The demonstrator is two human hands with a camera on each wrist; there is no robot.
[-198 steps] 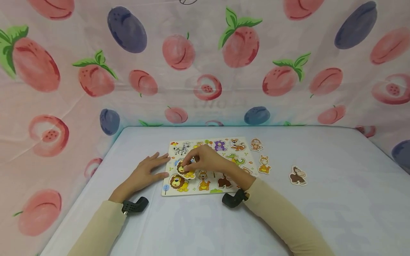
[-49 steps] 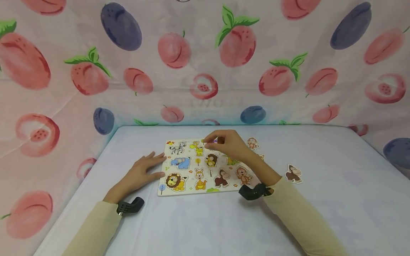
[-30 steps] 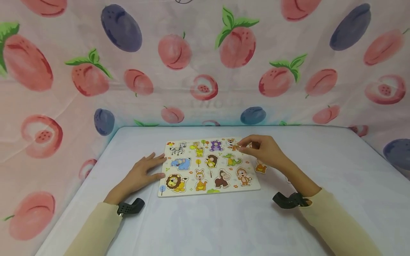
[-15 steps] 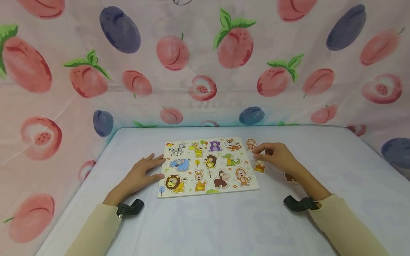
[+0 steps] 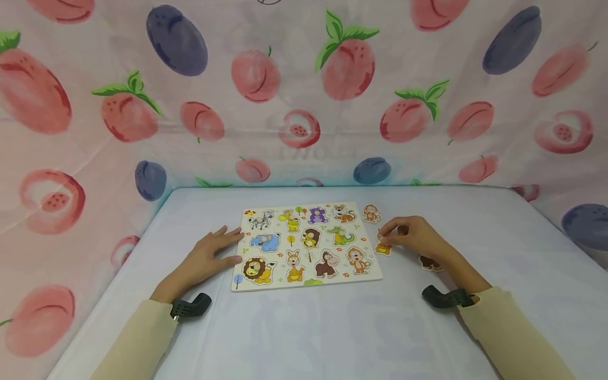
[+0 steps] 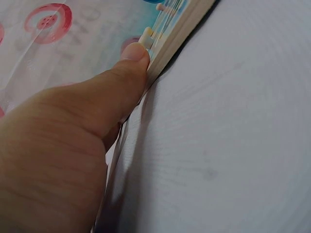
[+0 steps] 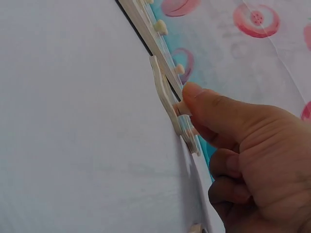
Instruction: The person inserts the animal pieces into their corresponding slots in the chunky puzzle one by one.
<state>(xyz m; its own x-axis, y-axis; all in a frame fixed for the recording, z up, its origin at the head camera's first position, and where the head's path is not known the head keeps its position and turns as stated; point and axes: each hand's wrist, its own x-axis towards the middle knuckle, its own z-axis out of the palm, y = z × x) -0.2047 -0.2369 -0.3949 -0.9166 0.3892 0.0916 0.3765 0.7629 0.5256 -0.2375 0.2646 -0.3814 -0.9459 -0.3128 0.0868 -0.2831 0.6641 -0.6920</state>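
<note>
A wooden peg puzzle board point(image 5: 368, 276) printed with rows of cartoon animals lies on the table in the head view. My left hand point(image 5: 201, 261) rests at its left edge, fingers spread; in the left wrist view the thumb point(image 6: 114, 82) touches the board's side point(image 6: 177, 43). Right of the board, my right hand point(image 5: 418, 237) pinches the kangaroo puzzle piece point(image 5: 382, 249) by its knob. The right wrist view shows thumb and forefinger on that knob point(image 7: 182, 108), with the piece point(image 7: 164, 97) tilted beside the board's edge. Fingers partly cover the kangaroo.
A loose monkey piece point(image 5: 371, 213) lies by the board's upper right corner. A brown gorilla piece point(image 5: 430, 263) lies partly hidden under the right wrist. Fruit-printed cloth point(image 5: 304, 95) hangs behind and to the left of the white table point(image 5: 304, 338).
Earlier my right hand held a lion piece over the board's left side. It has since let go, moved right off the board and taken the kangaroo's knob. The left hand stays put.
</note>
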